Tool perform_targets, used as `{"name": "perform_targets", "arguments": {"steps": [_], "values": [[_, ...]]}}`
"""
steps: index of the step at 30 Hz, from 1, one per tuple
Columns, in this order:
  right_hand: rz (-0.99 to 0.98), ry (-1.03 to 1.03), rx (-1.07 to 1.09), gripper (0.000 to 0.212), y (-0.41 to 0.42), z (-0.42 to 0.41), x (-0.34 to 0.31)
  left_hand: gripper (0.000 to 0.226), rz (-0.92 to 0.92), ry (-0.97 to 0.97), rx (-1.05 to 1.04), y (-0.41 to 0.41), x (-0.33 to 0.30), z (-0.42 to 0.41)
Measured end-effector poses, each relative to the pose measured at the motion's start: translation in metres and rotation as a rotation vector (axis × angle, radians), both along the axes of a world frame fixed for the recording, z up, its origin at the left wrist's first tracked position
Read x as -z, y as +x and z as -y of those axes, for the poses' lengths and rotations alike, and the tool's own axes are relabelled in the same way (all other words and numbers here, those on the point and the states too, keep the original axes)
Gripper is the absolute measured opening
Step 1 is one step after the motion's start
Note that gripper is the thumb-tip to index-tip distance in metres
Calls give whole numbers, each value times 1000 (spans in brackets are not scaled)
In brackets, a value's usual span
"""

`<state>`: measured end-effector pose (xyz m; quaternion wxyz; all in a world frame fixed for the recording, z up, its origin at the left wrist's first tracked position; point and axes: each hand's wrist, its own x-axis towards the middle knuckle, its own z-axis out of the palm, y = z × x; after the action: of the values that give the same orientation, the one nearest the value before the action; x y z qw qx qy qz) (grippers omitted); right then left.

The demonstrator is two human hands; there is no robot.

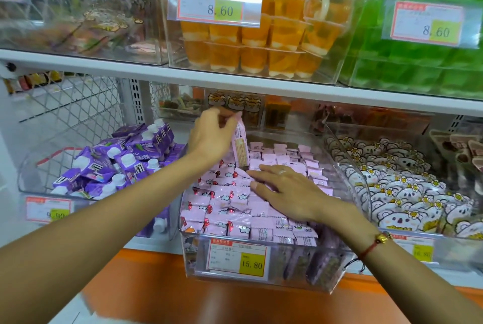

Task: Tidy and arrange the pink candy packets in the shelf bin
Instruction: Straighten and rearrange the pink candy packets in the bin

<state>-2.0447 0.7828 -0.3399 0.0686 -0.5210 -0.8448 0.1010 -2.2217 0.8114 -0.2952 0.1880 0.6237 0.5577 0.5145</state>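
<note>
A clear plastic bin (261, 282) on the lower shelf holds several pink candy packets (227, 208), lying in rough rows. My left hand (211, 135) pinches one long pink packet (240, 145) by its top and holds it upright above the back of the pile. My right hand (285, 193) lies flat on the packets in the middle of the bin, fingers straight and pointing left. A ring shows on one finger and a red cord bracelet on the wrist.
A price tag reading 15.80 (239, 258) hangs on the bin front. A bin of purple cartons (120, 164) stands to the left and a bin of koala-print packets (407, 193) to the right. The shelf above (235, 80) carries orange jelly cups (261, 36) and green packs (418, 62).
</note>
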Motion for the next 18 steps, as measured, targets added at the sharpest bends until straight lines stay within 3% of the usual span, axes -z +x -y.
{"name": "perform_targets", "arguments": {"steps": [4, 9, 12, 16, 18], "values": [[-73, 20, 6, 47, 0, 2, -2, 14, 271, 236, -102, -13, 2, 38], [-675, 297, 130, 30, -11, 11, -26, 11, 580, 195, -61, -29, 0, 74], [-923, 259, 27, 24, -26, 23, -41, 12, 724, 127, -31, -28, -2, 81], [-670, 331, -174, 51, -46, 39, -37, 17, 768, 41, 19, -22, 3, 84], [-615, 474, -191, 48, -48, 39, -32, 20, 776, 16, 35, -22, 5, 85]]}}
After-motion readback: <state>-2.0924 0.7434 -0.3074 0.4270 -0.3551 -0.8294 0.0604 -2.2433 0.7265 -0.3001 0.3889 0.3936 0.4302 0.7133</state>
